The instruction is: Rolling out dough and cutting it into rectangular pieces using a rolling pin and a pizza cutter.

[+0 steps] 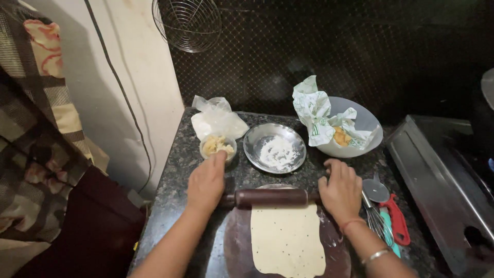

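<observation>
Head view looks straight down on a dark speckled counter (170, 170), where a pale sheet of dough (287, 239) flecked with dark seeds lies on a round brown rolling board (237, 242). Across the sheet's far edge, at 12 o'clock on the board, sits a dark wooden rolling pin (270, 197). The left hand (207, 183) rests palm-down over the pin's left end, fingers flat rather than curled; the right hand (339, 190) presses likewise on the right end. Neither hand closes around anything.

To roll well from here, I judge the palms should press evenly, since the sheet looks uneven in outline, wider toward 6 o'clock.

A steel plate of flour (275, 148) stands at 12 o'clock beyond the pin, a small tub of dough pieces (218, 146) at 11 o'clock, touching the left fingertips. A grey bowl with crumpled paper (355, 128) sits at 1 o'clock; a whisk (375, 219) and red-handled cutter wheel (388, 203) lie at 3 o'clock.
</observation>
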